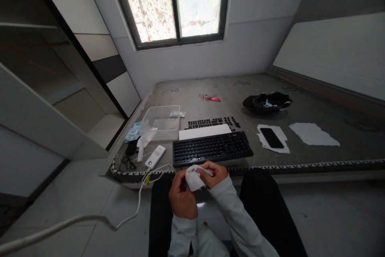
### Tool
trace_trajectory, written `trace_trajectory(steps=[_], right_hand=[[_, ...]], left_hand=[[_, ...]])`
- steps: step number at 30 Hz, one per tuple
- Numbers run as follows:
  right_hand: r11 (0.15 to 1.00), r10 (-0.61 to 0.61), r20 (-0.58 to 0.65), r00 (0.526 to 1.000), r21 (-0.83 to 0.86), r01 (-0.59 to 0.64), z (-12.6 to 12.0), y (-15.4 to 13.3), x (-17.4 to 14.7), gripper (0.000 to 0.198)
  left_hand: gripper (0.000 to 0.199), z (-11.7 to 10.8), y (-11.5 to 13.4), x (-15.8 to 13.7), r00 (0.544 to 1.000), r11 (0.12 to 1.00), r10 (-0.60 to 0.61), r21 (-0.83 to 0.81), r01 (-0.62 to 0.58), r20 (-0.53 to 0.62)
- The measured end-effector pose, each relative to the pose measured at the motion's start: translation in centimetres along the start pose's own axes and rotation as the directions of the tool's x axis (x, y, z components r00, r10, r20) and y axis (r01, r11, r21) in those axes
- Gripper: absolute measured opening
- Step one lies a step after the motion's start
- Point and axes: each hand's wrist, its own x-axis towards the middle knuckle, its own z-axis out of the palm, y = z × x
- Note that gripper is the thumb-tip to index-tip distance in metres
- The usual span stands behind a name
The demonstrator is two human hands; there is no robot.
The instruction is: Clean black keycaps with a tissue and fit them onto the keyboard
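Observation:
A crumpled white tissue [194, 181] is held between both hands, just in front of the bed edge. My left hand [183, 197] is closed on its left side, and my right hand [215, 173] pinches it from the right. Whether something small is wrapped inside is hidden. Just beyond my hands lies a black keyboard [210, 148] whose keycaps look removed. Several loose black keycaps [207, 122] are laid out in rows behind it, past a white strip [204, 132].
On the left are a clear plastic bin [164, 122], a white power strip [155, 156] and its cable [140, 197]. A phone [271, 137] lies on white paper at right, near another paper sheet [314, 134]. Farther back are a black cap [267, 102] and a red item [211, 98].

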Motion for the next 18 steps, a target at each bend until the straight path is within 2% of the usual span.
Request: trace_trajectory(steps=[4,8,12,14,18], right_hand=[[0.999,0.003,-0.079,0.997,0.032,0.000,-0.1,-0.2,-0.1,0.021],[0.990,-0.141,0.006,0.990,-0.003,0.141,-0.3,-0.6,0.1,0.017],[0.945,-0.315,0.106,0.943,-0.056,0.322,-0.5,-0.7,0.3,0.020],[0.941,-0.323,0.114,0.940,-0.071,0.332,-0.6,-0.6,0.4,0.019],[0.961,-0.269,0.027,0.963,-0.065,0.270,-0.3,-0.2,0.1,0.014]], left_hand=[[0.019,0.3,0.2,-0.3,0.997,0.995,-0.070,-0.073,0.069,-0.011],[0.021,0.2,-0.3,-0.2,0.996,0.994,-0.079,-0.072,0.076,-0.041],[0.021,-0.2,-0.7,0.1,0.996,0.995,-0.067,-0.078,0.063,-0.052],[0.022,-0.4,-0.6,0.2,0.995,0.991,-0.098,-0.088,0.097,-0.005],[0.024,-0.8,-0.5,0.4,0.983,0.979,-0.172,-0.101,0.178,0.060]])
